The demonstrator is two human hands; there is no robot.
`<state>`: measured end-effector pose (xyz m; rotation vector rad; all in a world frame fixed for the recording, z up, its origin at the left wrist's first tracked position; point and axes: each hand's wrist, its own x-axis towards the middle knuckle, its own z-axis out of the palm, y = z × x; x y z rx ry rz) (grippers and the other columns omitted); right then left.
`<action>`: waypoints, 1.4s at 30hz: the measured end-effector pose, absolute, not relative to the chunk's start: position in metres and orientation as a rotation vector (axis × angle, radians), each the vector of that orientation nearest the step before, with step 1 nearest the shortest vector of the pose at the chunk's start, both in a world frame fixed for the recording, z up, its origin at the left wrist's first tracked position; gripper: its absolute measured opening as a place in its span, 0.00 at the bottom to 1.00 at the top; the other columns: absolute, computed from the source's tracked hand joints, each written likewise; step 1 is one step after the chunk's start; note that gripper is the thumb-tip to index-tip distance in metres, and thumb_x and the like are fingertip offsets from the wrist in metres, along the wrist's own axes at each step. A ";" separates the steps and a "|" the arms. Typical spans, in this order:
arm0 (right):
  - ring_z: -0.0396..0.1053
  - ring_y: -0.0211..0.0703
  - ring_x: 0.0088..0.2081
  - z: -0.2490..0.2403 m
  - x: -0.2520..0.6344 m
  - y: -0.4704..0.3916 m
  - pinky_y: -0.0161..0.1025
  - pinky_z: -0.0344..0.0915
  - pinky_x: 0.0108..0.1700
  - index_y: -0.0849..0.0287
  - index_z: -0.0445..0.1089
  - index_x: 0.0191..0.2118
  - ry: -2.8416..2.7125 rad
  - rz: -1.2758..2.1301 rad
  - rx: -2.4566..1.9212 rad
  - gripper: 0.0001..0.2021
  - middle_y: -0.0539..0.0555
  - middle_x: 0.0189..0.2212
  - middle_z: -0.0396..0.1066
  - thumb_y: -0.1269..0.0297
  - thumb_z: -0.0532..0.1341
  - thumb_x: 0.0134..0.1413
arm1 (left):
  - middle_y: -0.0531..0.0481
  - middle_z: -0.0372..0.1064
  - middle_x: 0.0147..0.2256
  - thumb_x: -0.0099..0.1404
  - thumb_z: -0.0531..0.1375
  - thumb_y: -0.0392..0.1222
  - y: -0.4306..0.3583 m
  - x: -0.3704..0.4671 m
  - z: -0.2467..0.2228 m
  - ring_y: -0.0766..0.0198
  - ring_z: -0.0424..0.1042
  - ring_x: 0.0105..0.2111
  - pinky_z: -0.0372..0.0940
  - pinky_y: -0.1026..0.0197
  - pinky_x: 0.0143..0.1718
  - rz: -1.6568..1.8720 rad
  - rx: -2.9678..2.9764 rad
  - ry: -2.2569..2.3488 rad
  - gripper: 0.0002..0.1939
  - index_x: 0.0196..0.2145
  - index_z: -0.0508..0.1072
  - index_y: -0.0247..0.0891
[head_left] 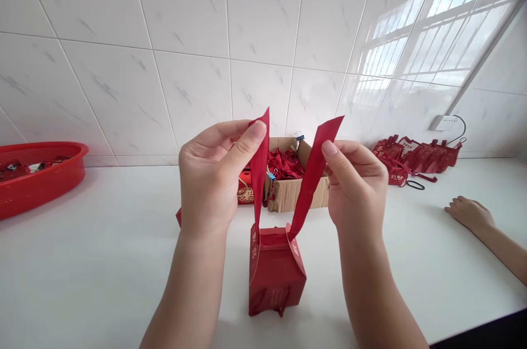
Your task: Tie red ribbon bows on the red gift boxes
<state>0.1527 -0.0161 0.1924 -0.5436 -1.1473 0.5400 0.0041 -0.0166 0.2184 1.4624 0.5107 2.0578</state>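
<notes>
A small red box [276, 275] with pale lettering stands on the white table in front of me. A red ribbon [307, 190] runs through its top, and both ends rise from the two sides. My left hand [224, 165] pinches the left end between thumb and fingers. The right end is pinched in my right hand [354, 176], at about the same height. Both ribbon ends stick up past my fingertips, spread apart above the box.
Behind the box is a cardboard box [282, 195] of red ribbons, with red packaging beside it. A red basket [61, 173] stands at the far left. Red boxes [430, 157] line the right back. Another person's hand [471, 213] rests on the table [411, 261] at right.
</notes>
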 end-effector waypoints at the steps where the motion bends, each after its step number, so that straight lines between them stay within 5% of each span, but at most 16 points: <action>1: 0.70 0.37 0.28 0.192 0.153 -0.016 0.37 0.67 0.30 0.54 0.72 0.28 -1.146 0.536 -0.550 0.05 0.48 0.24 0.70 0.60 0.66 0.49 | 0.58 0.77 0.29 0.55 0.67 0.40 -0.017 0.004 0.218 0.68 0.75 0.31 0.71 0.62 0.36 2.050 1.462 0.517 0.02 0.29 0.79 0.47; 7: 0.73 0.39 0.29 0.194 0.152 -0.019 0.39 0.71 0.32 0.55 0.70 0.31 -1.165 0.551 -0.572 0.07 0.50 0.27 0.73 0.57 0.64 0.51 | 0.59 0.77 0.29 0.56 0.67 0.38 -0.016 0.004 0.218 0.69 0.75 0.32 0.71 0.61 0.37 2.022 1.464 0.504 0.04 0.29 0.79 0.48; 12: 0.68 0.35 0.20 0.196 0.152 -0.025 0.34 0.67 0.22 0.57 0.70 0.31 -1.322 0.691 -0.619 0.08 0.48 0.22 0.72 0.57 0.63 0.52 | 0.57 0.74 0.26 0.53 0.68 0.39 -0.020 0.006 0.220 0.68 0.72 0.28 0.68 0.62 0.30 1.877 1.610 0.497 0.03 0.25 0.78 0.47; 20: 0.70 0.38 0.28 0.193 0.160 -0.019 0.37 0.70 0.29 0.57 0.75 0.34 -1.592 0.975 -0.570 0.08 0.50 0.25 0.72 0.59 0.61 0.55 | 0.49 0.72 0.35 0.52 0.68 0.44 -0.016 0.008 0.217 0.58 0.70 0.40 0.68 0.60 0.34 1.741 1.902 0.807 0.04 0.26 0.79 0.43; 27: 0.72 0.40 0.30 0.193 0.158 -0.014 0.40 0.73 0.34 0.57 0.74 0.32 -1.571 1.043 -0.548 0.10 0.51 0.26 0.73 0.55 0.65 0.49 | 0.48 0.72 0.34 0.51 0.69 0.47 -0.013 0.006 0.218 0.61 0.71 0.36 0.67 0.61 0.34 1.647 1.849 0.835 0.19 0.42 0.76 0.44; 32: 0.72 0.40 0.29 0.189 0.162 -0.006 0.39 0.72 0.32 0.57 0.74 0.29 -1.509 0.993 -0.598 0.10 0.50 0.23 0.72 0.55 0.67 0.47 | 0.47 0.73 0.33 0.56 0.64 0.53 -0.012 0.002 0.218 0.62 0.72 0.32 0.68 0.61 0.31 1.450 1.852 0.728 0.15 0.34 0.75 0.39; 42: 0.74 0.39 0.31 0.191 0.176 0.000 0.39 0.74 0.34 0.56 0.77 0.33 -1.629 0.918 -0.540 0.05 0.50 0.28 0.76 0.62 0.66 0.50 | 0.48 0.75 0.32 0.60 0.61 0.44 -0.007 -0.016 0.218 0.59 0.74 0.33 0.70 0.60 0.32 0.986 2.102 0.805 0.07 0.36 0.76 0.42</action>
